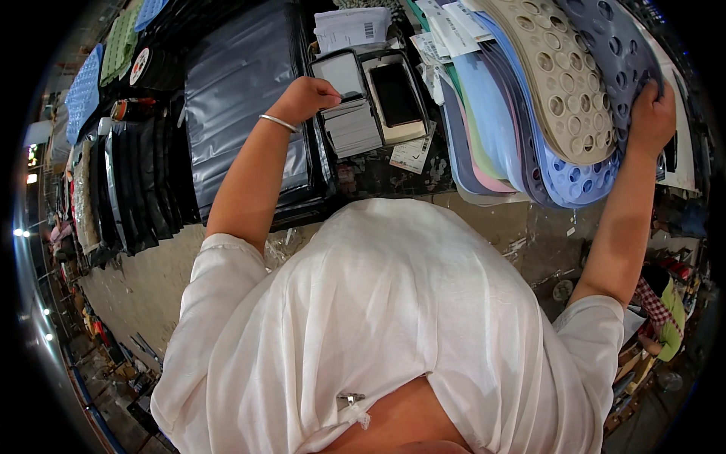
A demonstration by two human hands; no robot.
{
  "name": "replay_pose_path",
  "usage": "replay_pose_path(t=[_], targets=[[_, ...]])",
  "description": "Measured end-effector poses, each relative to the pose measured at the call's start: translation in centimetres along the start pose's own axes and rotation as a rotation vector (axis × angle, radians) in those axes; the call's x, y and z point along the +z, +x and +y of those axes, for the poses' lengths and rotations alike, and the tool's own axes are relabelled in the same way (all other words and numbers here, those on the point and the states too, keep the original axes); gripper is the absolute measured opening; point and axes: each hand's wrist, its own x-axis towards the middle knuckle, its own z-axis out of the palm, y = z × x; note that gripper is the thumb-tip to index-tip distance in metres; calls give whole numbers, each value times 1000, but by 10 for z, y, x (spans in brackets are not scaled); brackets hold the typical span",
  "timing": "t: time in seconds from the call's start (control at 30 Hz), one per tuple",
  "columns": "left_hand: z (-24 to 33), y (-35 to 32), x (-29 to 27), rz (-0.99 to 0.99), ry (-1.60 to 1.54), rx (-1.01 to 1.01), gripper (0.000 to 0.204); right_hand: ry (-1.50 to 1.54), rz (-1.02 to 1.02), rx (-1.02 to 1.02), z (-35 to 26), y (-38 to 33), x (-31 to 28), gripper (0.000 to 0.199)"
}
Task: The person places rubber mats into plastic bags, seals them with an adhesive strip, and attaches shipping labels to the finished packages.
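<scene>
My left hand [302,100], with a silver bangle on its wrist, is closed in a pinch at the left edge of a small divided box. White cards [352,127] are stacked in the box, close to my fingertips. Whatever the pinch may hold is too small to make out. At the right, my right hand [654,119] grips the edge of a dark grey-blue bath mat [614,57] with round holes. Beside it a beige bath mat [563,91] with round holes lies on top of a blue mat [578,181].
Further mats [491,113] in several colours are piled right of the box. A dark phone [394,92] lies in the box's right compartment. Black plastic bags [242,98] cover the table's left side, beside a roll of tape [144,68]. Another person [665,310] is at the far right.
</scene>
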Motion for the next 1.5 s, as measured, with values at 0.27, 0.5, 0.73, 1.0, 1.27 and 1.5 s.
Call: replay_pose_path(t=[0.27,0.5,0.73,1.0,1.27,1.5], targets=[[13,4,1,-23,78,-6,15,-125,-95,-155,-51,2,-72,33],[-1,6,-1,-54,122,7,11,-27,-676,-356,-127,-101,-154,51],[12,-17,15,140,298,279,12,-87,-502,-195,-107,-151,-155,69],[5,-25,22,170,247,269,14,-86,-594,-191,-90,-163,-156,77],[-15,1,7,125,10,97,14,164,-427,-136,-38,-180,-158,64],[12,-12,6,263,555,305,12,104,-447,-119,-47,-162,-168,60]])
